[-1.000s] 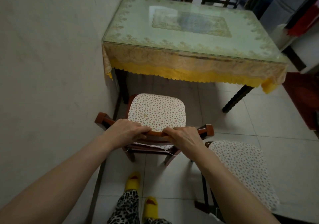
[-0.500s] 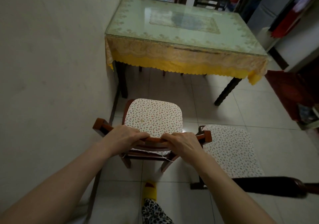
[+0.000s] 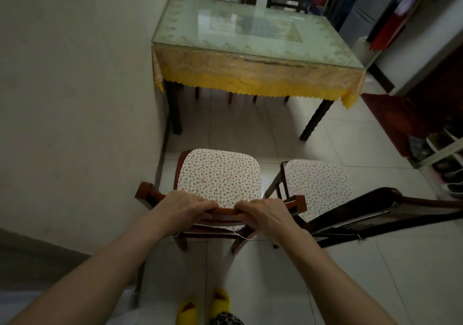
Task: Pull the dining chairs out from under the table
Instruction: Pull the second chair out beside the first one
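Both hands — left hand (image 3: pixel 185 210) and right hand (image 3: pixel 269 215) — curl shut over the top rail of a chair (image 3: pixel 218 182) standing clear of the table (image 3: pixel 253 39), rail crosswise, seat pointing tableward — hands equally near.

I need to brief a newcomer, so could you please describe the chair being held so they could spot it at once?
Start at the glass-topped table with its yellow cloth. Two floral-cushioned chairs stand on the tiles in front of it. The held chair is the one nearest the wall, reddish-brown, with the left hand and right hand gripping its top rail; the darker chair is untouched.
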